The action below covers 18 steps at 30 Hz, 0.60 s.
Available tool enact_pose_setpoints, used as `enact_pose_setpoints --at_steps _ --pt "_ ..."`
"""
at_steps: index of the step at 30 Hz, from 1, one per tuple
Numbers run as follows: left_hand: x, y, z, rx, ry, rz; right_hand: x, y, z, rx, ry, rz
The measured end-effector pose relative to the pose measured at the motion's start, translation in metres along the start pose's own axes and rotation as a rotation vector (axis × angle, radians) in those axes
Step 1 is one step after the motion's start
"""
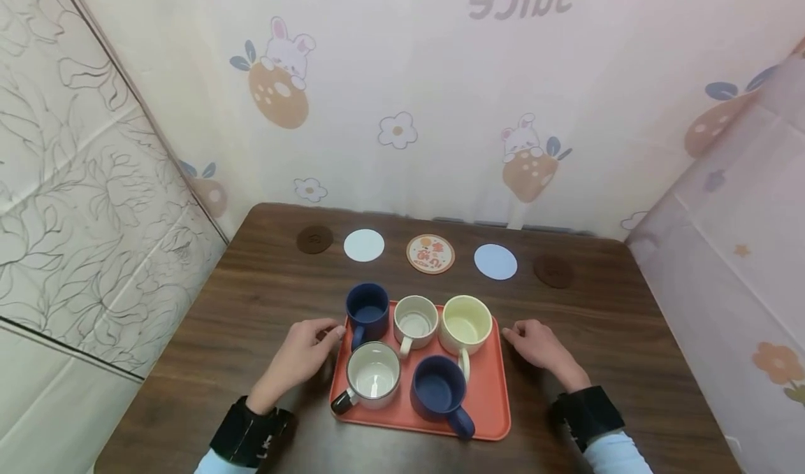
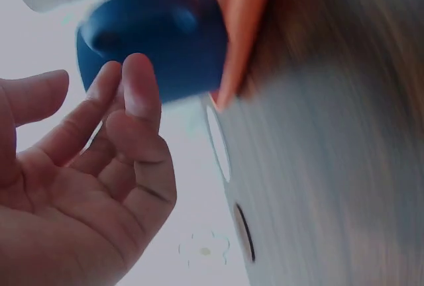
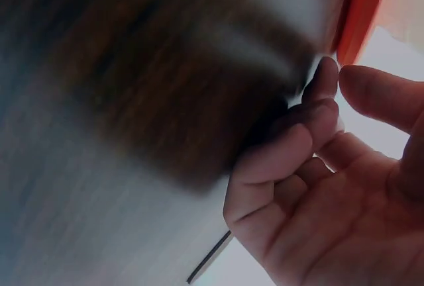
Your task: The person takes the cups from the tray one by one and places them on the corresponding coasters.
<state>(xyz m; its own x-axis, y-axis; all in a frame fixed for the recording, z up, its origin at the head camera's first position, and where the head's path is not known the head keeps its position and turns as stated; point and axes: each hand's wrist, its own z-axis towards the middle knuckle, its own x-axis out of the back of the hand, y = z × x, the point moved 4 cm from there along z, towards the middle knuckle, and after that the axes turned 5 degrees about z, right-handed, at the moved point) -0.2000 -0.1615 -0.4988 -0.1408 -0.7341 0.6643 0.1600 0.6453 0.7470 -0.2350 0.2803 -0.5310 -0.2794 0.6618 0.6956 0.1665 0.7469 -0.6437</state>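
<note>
A coral-red tray (image 1: 487, 404) carries several mugs. At its back stand a dark blue mug (image 1: 367, 311), a small off-white mug (image 1: 416, 320) and a pale yellow mug (image 1: 465, 324). In front are a white mug with a dark rim (image 1: 374, 375) and a second dark blue mug (image 1: 438, 388). My left hand (image 1: 305, 352) is at the tray's left edge with loosely bent fingers, beside the back blue mug (image 2: 165, 47). On the opposite side, my right hand (image 1: 539, 346) has its fingertips close to the tray's right edge (image 3: 364, 14). Neither hand grips anything.
Behind the tray, a row of round coasters crosses the wooden table (image 1: 251, 285): a dark brown one (image 1: 314, 239), a white one (image 1: 363, 245), a patterned one (image 1: 430, 254), a second white one (image 1: 495, 261) and another brown one (image 1: 553, 271). A printed curtain (image 1: 402, 75) hangs behind.
</note>
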Motion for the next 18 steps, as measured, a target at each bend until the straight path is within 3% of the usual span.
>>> enact_pose_setpoints --at_steps 6,13,18 --pt "-0.009 0.013 -0.005 0.012 0.005 0.02 -0.005 -0.002 -0.002 -0.004 -0.007 -0.019" --pt "-0.015 0.015 -0.003 0.02 -0.007 0.006 -0.006 -0.001 -0.002 0.004 -0.017 -0.011" --pt "-0.02 0.015 -0.001 0.019 -0.019 0.005 -0.012 -0.005 -0.007 0.028 -0.095 0.029"
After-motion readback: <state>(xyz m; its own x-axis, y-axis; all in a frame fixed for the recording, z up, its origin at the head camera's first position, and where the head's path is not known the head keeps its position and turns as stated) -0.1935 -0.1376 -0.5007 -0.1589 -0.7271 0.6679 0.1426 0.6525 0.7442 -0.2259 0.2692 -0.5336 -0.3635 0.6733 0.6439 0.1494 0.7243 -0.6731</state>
